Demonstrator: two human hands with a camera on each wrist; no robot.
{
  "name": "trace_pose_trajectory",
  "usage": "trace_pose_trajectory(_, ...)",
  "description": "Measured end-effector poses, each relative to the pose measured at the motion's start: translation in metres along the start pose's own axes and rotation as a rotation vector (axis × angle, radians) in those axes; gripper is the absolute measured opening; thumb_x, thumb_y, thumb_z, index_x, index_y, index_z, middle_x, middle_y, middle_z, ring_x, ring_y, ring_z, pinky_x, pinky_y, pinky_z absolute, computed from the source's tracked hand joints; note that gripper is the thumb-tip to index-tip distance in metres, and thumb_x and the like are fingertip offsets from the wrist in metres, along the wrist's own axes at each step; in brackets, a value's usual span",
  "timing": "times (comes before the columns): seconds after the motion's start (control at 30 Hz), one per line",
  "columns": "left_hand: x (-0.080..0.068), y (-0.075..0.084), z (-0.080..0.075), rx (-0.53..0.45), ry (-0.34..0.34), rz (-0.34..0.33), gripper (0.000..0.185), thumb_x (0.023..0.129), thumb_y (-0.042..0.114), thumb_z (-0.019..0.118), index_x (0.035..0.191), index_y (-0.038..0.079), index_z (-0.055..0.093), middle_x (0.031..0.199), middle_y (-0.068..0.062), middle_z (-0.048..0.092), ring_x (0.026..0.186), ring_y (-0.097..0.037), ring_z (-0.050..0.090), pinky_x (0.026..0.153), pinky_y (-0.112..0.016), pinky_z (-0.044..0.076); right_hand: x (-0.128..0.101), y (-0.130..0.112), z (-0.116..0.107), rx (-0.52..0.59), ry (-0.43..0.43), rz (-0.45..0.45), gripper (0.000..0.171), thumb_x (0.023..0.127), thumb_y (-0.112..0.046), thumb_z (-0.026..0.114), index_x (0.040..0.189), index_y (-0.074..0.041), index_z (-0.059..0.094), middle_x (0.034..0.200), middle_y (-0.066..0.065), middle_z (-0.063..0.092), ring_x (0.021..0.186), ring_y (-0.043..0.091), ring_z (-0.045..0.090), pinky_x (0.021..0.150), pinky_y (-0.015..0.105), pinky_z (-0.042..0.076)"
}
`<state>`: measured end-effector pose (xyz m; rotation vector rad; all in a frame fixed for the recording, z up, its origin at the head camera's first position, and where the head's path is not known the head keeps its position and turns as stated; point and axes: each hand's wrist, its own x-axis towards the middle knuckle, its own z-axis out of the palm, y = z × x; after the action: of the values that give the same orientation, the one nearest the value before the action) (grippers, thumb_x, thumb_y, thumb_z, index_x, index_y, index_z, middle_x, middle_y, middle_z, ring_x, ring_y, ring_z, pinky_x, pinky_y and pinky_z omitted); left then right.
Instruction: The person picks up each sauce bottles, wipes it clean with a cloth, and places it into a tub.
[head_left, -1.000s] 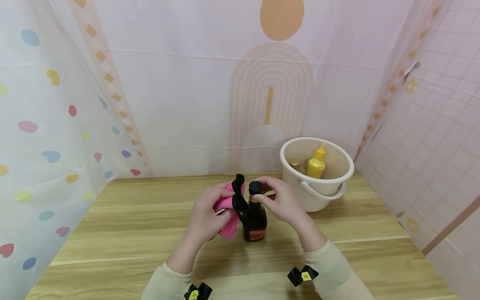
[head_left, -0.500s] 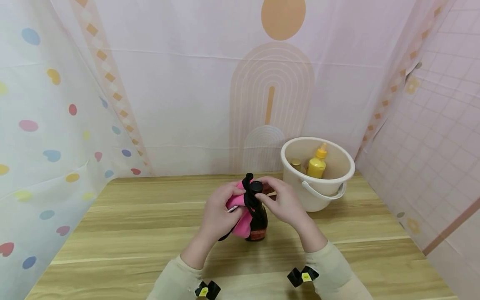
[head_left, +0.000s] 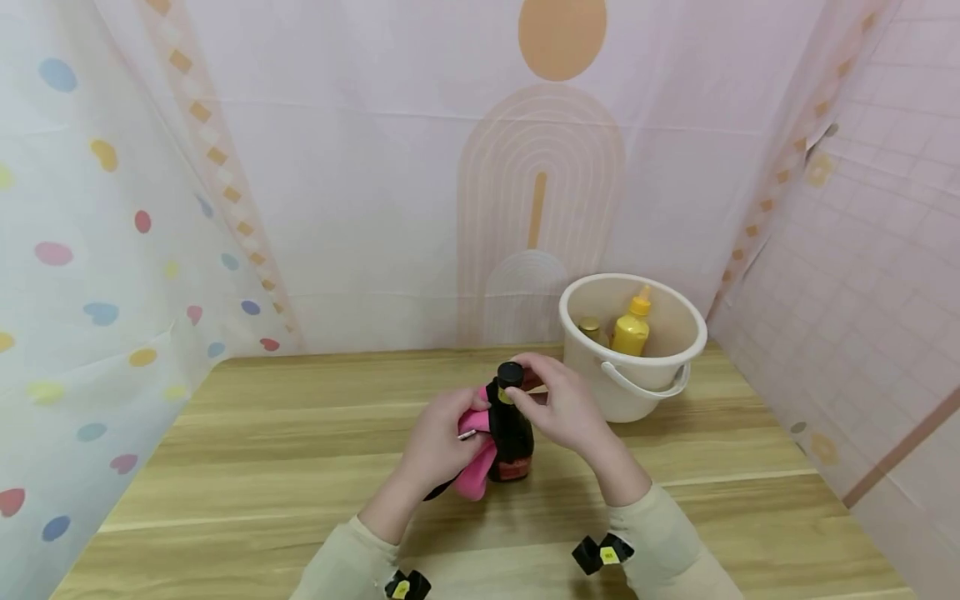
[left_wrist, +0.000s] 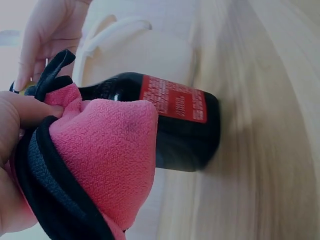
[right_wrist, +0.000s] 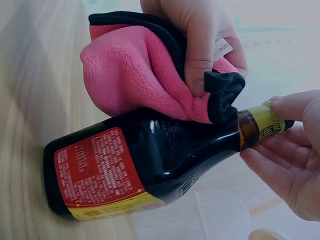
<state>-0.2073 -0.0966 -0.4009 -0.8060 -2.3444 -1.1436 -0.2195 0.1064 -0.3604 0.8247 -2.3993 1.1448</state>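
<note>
A dark glass sauce bottle [head_left: 513,437] with a black cap and a red and yellow label stands upright on the table. My right hand [head_left: 564,403] pinches its neck just below the cap, thumb on the near side. In my left hand [head_left: 442,442] is a bunched pink cloth [left_wrist: 107,150] with black edging, gripped between thumb and fingers. The right wrist view shows the cloth lying against the bottle's shoulder, and a small white tag sticks out by the left fingers. Part of the bottle's side is hidden behind the cloth.
A white bucket [head_left: 622,398] with a handle stands at the back right, close behind my right hand. Inside it are a yellow squeeze bottle [head_left: 631,333] and a second bottle with a gold-coloured cap [head_left: 590,325]. Printed curtains rise behind the wood-grain table [head_left: 300,467].
My left hand brought the cloth rightward over the bottle's neck, then lowered it slightly along the bottle's side, uncovering the neck. My right hand has stayed at the neck.
</note>
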Motion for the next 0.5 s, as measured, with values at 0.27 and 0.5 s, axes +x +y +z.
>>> trace_pose_trajectory(0.27, -0.007, -0.008, 0.001, 0.054, -0.029, -0.019, 0.031, 0.067, -0.005, 0.077, 0.09, 0.012, 0.066, 0.088, 0.003, 0.066, 0.079, -0.015, 0.058, 0.07, -0.032, 0.048, 0.0, 0.005, 0.003, 0.003, 0.014, -0.017, 0.028, 0.09, -0.012, 0.072, 0.116, -0.007, 0.064, 0.105, 0.005, 0.066, 0.092, 0.018, 0.066, 0.072, 0.023, 0.055)
trace_pose_trajectory(0.5, -0.011, -0.011, 0.0, 0.057, -0.057, -0.07, 0.032, 0.068, -0.005, 0.077, 0.091, 0.013, 0.066, 0.088, 0.003, 0.067, 0.078, -0.014, 0.059, 0.069, -0.031, 0.049, 0.0, 0.006, 0.002, -0.007, 0.004, -0.018, 0.027, 0.091, -0.013, 0.071, 0.117, -0.008, 0.064, 0.107, 0.005, 0.065, 0.093, 0.018, 0.066, 0.073, 0.024, 0.055)
